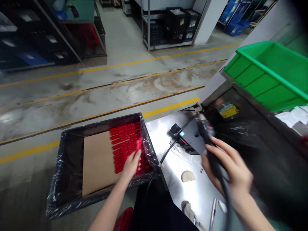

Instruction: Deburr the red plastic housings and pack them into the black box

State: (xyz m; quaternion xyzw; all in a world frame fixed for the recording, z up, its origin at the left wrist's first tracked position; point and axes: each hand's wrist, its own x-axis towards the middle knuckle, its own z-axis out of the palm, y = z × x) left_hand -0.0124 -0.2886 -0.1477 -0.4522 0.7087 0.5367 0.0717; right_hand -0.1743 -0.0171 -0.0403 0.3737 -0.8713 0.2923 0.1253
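Note:
My left hand (131,165) is closed around a red plastic part (139,144), held over the right side of a black crate (61,160) lined with clear plastic. Under it in the crate lie several rows of similar red parts (120,144), beside a flat sheet of brown cardboard (98,160). My right hand (228,166) grips a black, cylindrical, corded tool (209,141) with a metallic tip, blurred by motion; its exact kind is unclear. The tool is up above the metal worktop (175,176), with its cable running down past my wrist.
On the worktop are a dark box-shaped device (190,141) with a small lit display, a beige rounded pad (188,176) and tweezers-like metal pieces (213,211). A green bin (267,73) stands at the right. Beyond the crate runs a floor with yellow lines, then shelving (149,32).

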